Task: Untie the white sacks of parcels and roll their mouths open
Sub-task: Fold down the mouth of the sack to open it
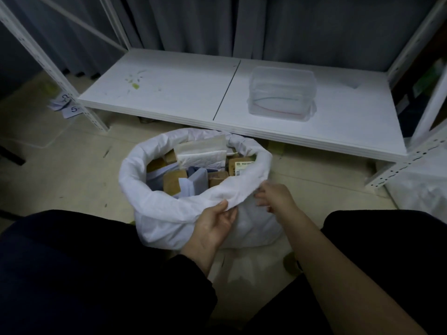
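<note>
Your left hand (215, 222) holds the near lip of the white sack (169, 213) just below the middle of the frame, thumb on top of the fold and fingers curled beneath it. Your right hand (274, 195), a little up and to the right, has its fingers curled in against the same flap and appears to pinch it, though blur hides the fingertips. Between the two hands the cloth hangs as a loose, unrolled tongue

The rest of the mouth (135, 170) is already turned down into a thick cuff that runs round the left, far and right sides, so this near stretch looks like the last part to roll. The woven fabric is thin, soft and limp. It will likely crumple instead of holding a crease, and it may slip through smooth fingers, so take it at the doubled edge with both hands close together and turn it outward bit by bit

The parcels (174, 181) inside, brown boxes and pale padded mailers, fill the sack nearly to the cuff. I judge it heavy enough to stay put on the floor (72, 165) while you tug, but don't lift it by the lip

Beyond it, across the upper frame, a low white shelf (169, 93) carries a clear tub (281, 93). Another white bag (420, 189) sits at the right edge
</note>
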